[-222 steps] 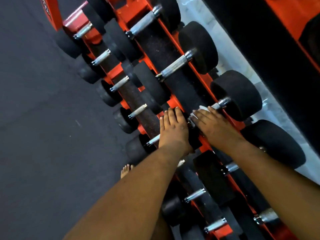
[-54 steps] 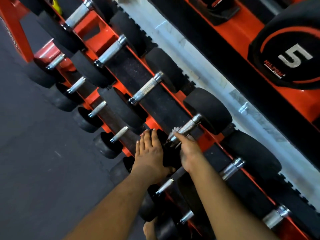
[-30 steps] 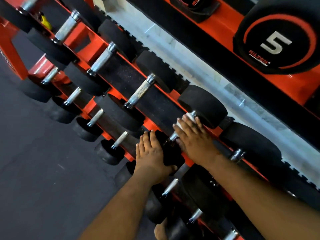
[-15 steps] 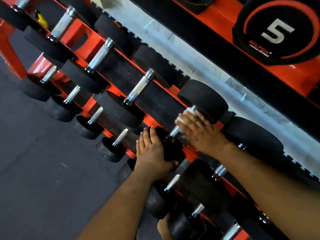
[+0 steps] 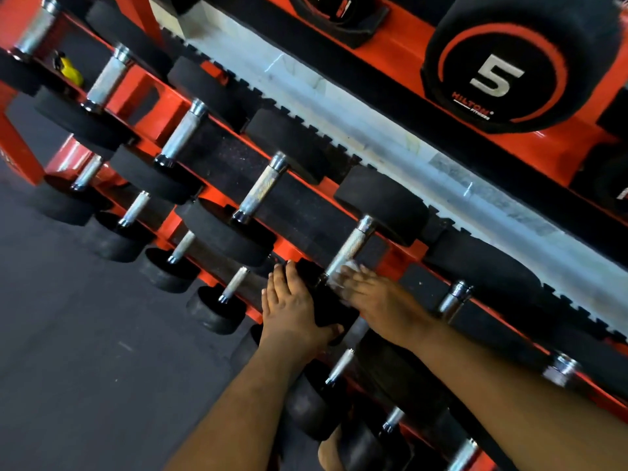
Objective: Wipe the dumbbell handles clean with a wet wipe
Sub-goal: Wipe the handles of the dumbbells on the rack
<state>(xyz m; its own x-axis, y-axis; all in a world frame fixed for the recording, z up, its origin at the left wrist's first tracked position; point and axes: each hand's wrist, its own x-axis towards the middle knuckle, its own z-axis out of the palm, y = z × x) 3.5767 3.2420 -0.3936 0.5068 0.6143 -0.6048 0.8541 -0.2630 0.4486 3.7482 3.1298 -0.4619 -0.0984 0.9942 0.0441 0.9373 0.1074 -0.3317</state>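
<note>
**Wet wipe at the near end of one dumbbell handle, both hands on the rack**

The dumbbell being cleaned (image 5: 380,215) is my landmark here; it lies on the top shelf of the orange rack (image 5: 170,103). Its knurled steel handle (image 5: 351,244) runs from the far black head down toward the person. The near head is mostly hidden under the left hand (image 5: 292,307), which rests on top of it with the fingers laid out fairly straight and the thumb hooked around the near side. So it's a loose hold on the head, not a tight clench.

The right hand (image 5: 377,297) is at the near end of that handle, pressing a white wet wipe (image 5: 339,275) against the steel. Only a crumpled scrap of the wipe peeks out past the fingers, and this hand is motion-blurred, so I can't tell whether the fingers wrap under the bar or just lie over it.

Left of that dumbbell, more dumbbells sit along the same shelf, and a lower shelf holds smaller ones with thinner handles. To its right, the next handles are partly covered by the right forearm. Far left of it, something small and yellow (image 5: 69,71) is tucked between the heads; can't make out what it is.

Above and to the right of the dumbbell, a black and red weight (image 5: 516,62) shows a big "5" and small lettering that looks like "HILTON FITNESS", though the tiny line is fuzzy. A bare foot (image 5: 331,450) pokes in at the bottom edge, cut off.
</note>
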